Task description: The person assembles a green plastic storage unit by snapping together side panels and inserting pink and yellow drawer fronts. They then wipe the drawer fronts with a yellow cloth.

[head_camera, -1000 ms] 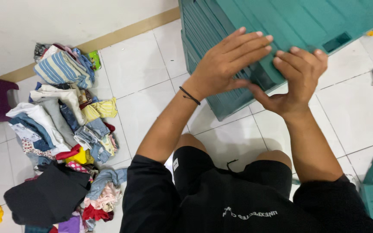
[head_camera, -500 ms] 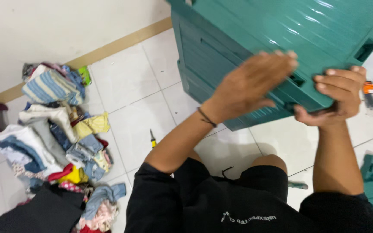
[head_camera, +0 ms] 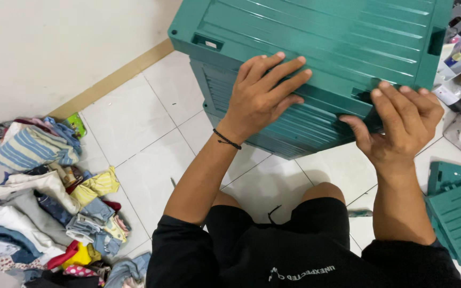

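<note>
Now both hands are on a green plastic cabinet, which has tipped further toward the person than it was a second ago, its ribbed panel filling the upper view. Left hand lies flat on the panel, fingers spread and straight, gripping nothing. Right hand curls over the near edge, fingers on top and thumb underneath, clamping it. Judging from this, the cabinet's weight now rests largely in the hands. Left of the left fingers, well apart, a clothes pile lies on the white tiled floor. A loose green panel lies below the right fingers.
</note>
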